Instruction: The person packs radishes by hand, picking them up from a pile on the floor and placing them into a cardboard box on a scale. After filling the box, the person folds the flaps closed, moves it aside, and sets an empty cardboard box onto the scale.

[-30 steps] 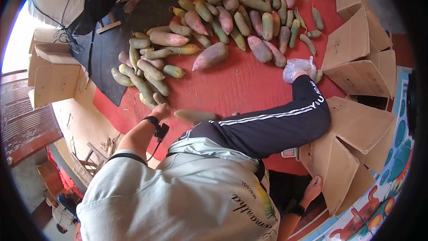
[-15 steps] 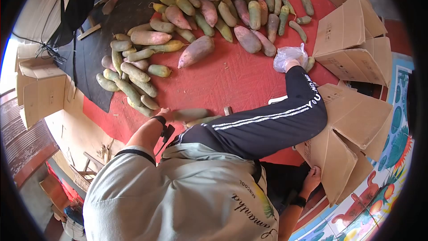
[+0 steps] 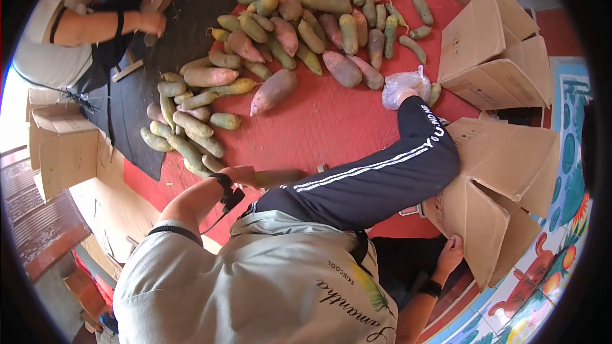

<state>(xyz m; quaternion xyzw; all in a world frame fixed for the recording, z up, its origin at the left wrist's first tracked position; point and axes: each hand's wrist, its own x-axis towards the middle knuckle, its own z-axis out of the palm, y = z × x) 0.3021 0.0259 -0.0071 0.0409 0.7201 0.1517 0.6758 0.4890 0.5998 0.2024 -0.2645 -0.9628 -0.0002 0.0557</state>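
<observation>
Low in the middle, my left hand point(image 3: 238, 176) is closed around the near end of a long green radish point(image 3: 278, 178), which looks smeared by motion. Its fingers are partly hidden, and a dark device is strapped to the wrist. At the lower right, my right hand point(image 3: 452, 252) grips the edge of an open cardboard box point(image 3: 475, 232). Beyond my left hand, a large heap of green and pink radishes point(image 3: 280, 35) lies on the red sheet point(image 3: 306, 121). One big purplish radish point(image 3: 273, 92) rests at the heap's near side.
My outstretched leg point(image 3: 376, 178) crosses the sheet, its foot in a clear plastic bag point(image 3: 407, 84). Another open cardboard box point(image 3: 475, 57) stands at the upper right. At the upper left, a co-worker's hand point(image 3: 153, 23) is over the black sheet point(image 3: 185, 0). More cardboard point(image 3: 67, 159) stands left.
My left hand and the green radish have shifted slightly down. A co-worker's arm and body have come into view at the upper left. My right hand remains at the box.
</observation>
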